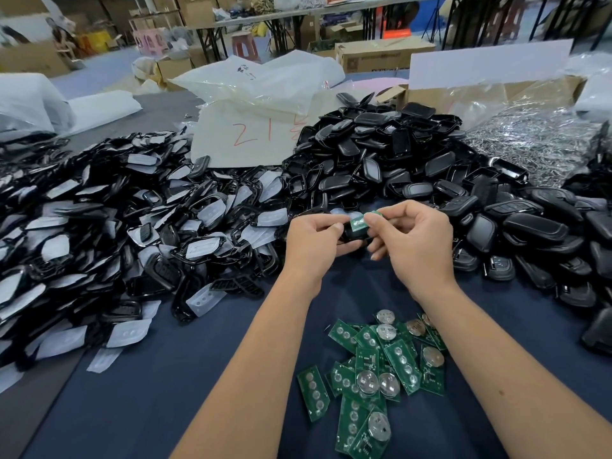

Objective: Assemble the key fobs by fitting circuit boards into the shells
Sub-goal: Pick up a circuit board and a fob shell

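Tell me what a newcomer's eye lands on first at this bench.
Two heaps dominate the table: black frames with white pads on the left, dark shells at center-right. In the middle, the left hand holds a black shell while the right hand pinches a green circuit board against it. Loose green boards lie nearest.

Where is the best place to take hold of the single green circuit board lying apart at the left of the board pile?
Pinch that circuit board by its two long edges, coming from above. It lies flat on the blue cloth, apart from the board pile, so both edges look free. Its face carries round contact pads, probably better left untouched.
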`<state>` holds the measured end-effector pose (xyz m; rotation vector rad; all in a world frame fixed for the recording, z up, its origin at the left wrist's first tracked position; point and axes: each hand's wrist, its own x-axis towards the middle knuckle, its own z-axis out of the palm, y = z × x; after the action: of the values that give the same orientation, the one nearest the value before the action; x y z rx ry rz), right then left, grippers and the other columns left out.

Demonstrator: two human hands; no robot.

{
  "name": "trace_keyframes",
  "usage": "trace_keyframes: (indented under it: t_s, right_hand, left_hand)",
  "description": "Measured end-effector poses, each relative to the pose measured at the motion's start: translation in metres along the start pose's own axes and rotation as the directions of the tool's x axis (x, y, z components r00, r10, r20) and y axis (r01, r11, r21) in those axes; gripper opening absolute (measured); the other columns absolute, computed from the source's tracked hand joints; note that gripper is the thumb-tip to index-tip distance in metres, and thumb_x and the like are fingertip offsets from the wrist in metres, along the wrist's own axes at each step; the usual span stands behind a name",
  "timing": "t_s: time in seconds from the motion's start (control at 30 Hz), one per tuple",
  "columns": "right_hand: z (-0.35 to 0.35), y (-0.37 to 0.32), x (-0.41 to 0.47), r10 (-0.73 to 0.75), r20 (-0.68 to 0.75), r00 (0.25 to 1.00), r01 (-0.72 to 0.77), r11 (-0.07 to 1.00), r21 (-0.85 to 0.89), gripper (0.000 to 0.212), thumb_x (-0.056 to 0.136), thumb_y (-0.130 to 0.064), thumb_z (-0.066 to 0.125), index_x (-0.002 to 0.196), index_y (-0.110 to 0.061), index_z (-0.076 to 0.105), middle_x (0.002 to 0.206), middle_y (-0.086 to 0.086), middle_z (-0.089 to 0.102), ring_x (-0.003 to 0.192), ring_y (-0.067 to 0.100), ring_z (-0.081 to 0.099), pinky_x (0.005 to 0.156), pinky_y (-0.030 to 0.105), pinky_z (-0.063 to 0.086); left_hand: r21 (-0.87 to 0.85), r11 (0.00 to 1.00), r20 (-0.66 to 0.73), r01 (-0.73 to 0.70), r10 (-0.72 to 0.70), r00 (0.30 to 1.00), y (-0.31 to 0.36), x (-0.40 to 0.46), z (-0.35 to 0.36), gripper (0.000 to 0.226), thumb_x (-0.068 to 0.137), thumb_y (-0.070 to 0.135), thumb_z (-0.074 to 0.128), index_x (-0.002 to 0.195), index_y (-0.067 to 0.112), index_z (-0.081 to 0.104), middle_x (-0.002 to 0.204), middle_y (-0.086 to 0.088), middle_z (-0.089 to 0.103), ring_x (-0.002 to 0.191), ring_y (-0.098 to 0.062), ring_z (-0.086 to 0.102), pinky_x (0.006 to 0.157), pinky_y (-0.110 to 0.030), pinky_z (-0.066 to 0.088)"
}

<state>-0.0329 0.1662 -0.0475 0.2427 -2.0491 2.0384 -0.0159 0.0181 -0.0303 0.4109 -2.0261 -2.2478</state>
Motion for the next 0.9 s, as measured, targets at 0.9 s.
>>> trace_keyframes:
  t_s: [0.9]
  right_hand:
    - [0.0015, -0.0054, -0.0013, -0.015, -0.025, 1.000, 0.005, 0.929, -0.370, 0.020, 0.083, -0.023, 0.087, 0.077, -0.015, 0.070, 0.065, 0.003, 0.070, 0.055, 0.022, 0.069, 0.057, 0.036, 0.059]
  left_hand:
    - [-0.058, 0.997, 0.001, -0.045, 0.046, 0.999, -0.0025, -0.0050, 0.0012, 0.015, 0.091, -0.009, 0.069, 0.093, 0.004, 0.076, 0.096, -0.015, 0.076, 0.088, -0.024, 0.077, 0.072, -0.030, 0.063]
